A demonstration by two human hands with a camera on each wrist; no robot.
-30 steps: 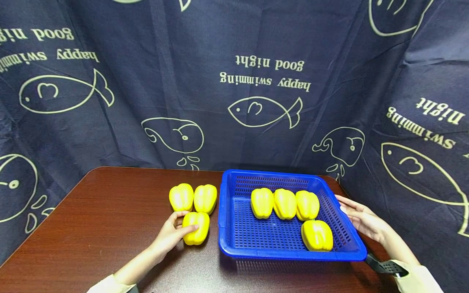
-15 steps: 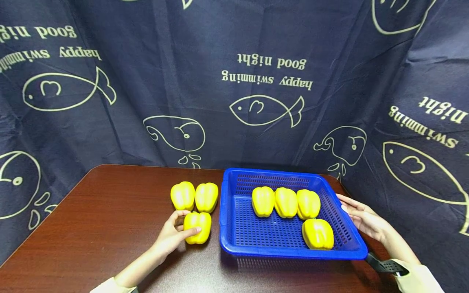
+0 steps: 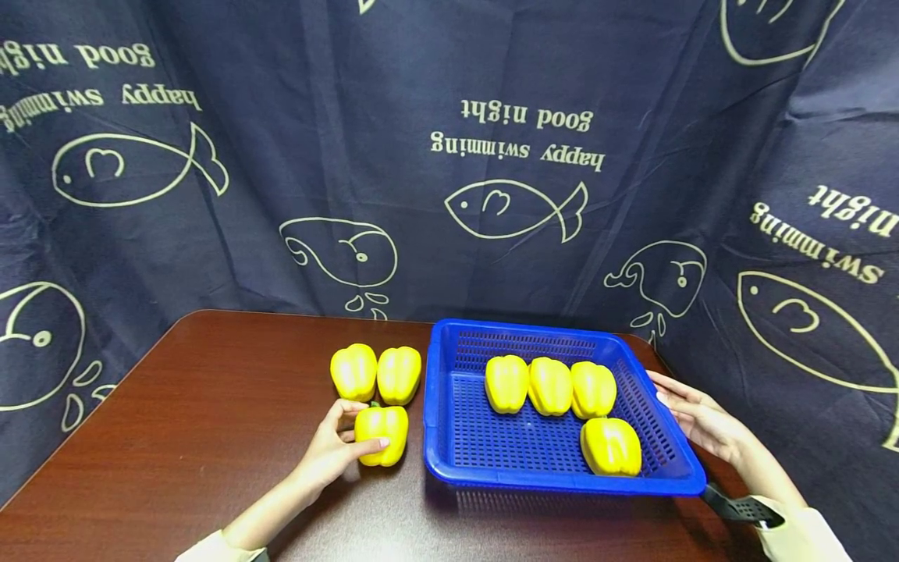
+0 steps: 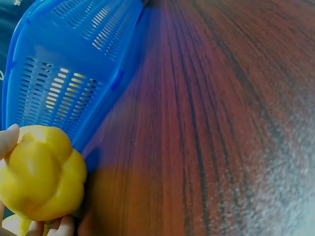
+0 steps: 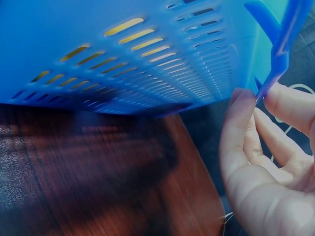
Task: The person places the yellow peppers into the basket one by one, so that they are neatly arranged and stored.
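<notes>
In the head view my left hand (image 3: 330, 446) grips a yellow bell pepper (image 3: 382, 434), thumb across its near side, with a bit of green stem showing at its far end. The left wrist view shows the lobed end of this bell pepper (image 4: 42, 172) between thumb and fingers. Two more yellow bell peppers (image 3: 354, 372) lie just beyond it on the table. To the right is a blue plastic basket (image 3: 562, 485), and several yellow bell peppers (image 3: 551, 386) lie inside. My right hand (image 3: 709, 425) pinches the basket's right rim, which the right wrist view shows between thumb and fingers.
The brown wooden table (image 3: 175, 414) reaches under everything. A dark blue cloth (image 3: 393, 156) with fish and whale drawings hangs behind it and along the right. A black strap (image 3: 737, 511) circles my right wrist.
The head view has shifted slightly. The held bell pepper has turned or drawn back a little from the two behind it, and its green stem now shows. The right hand keeps its hold on the rim.
</notes>
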